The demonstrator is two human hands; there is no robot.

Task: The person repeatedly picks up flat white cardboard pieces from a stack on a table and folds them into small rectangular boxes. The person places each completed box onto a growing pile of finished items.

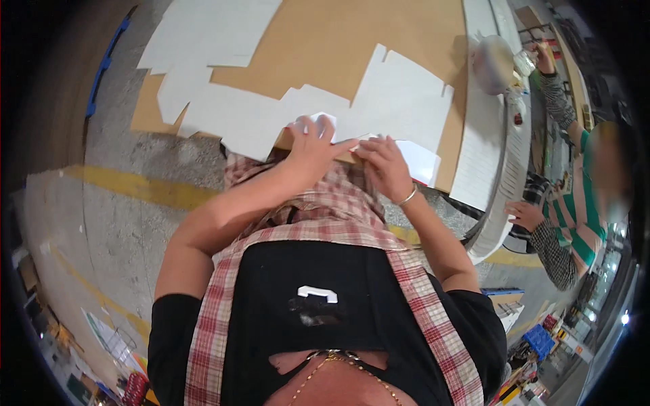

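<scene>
A white die-cut cardboard box blank (399, 88) lies spread on brown cardboard in front of me, with slots and flaps along its edges. Bent fingers of my left hand (311, 152) press over a small raised flap at the near edge, the thumb stretched toward the right. Close beside it, my right hand (386, 164) pinches the same near edge, fingertips almost meeting the left thumb. A folded white flap (418, 161) with a red line at its lower edge sticks out past my right hand. The palms hide part of the folds.
Another white cardboard blank (210, 30) lies at the far left on the brown cardboard sheet (338, 34). To the right, a co-worker in a green striped top (575, 213) works at a white-edged bench (504, 169). A blue pallet edge (107, 64) shows at the far left.
</scene>
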